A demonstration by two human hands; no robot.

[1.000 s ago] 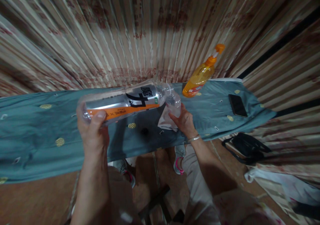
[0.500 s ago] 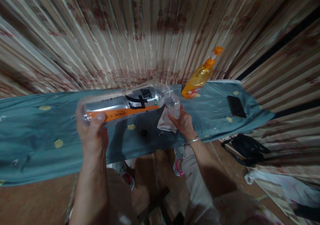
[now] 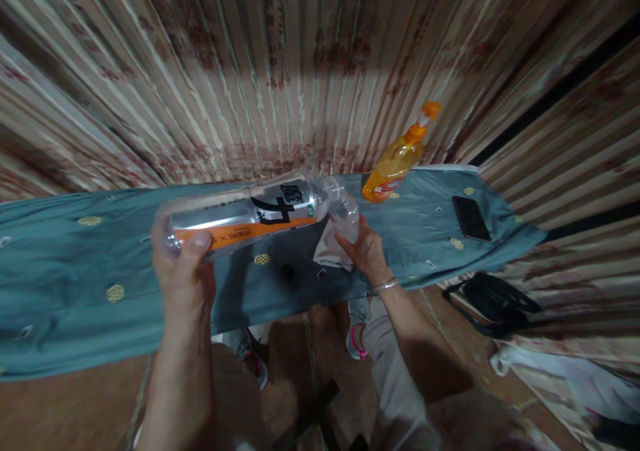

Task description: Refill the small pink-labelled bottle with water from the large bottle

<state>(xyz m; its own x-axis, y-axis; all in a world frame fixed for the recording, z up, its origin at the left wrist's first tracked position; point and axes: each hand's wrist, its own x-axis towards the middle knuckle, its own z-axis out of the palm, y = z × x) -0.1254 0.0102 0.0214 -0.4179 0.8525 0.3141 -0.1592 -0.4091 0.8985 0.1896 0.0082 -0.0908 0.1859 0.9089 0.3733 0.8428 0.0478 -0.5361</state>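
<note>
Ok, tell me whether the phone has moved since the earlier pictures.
No. The phone lies in the same place beside the yellow print on the cloth; both only shift together in the picture as the camera moves.

A thin, shiny silver bracelet (image 3: 385, 284) goes around the right wrist (image 3: 380, 272). Both lower arms (image 3: 183, 364) are bare. The pants (image 3: 387, 357) are a pale grey-tan and look loose, with soft folds. The shoes (image 3: 359, 312) are grey, with bright pink parts and pale edges.
</note>
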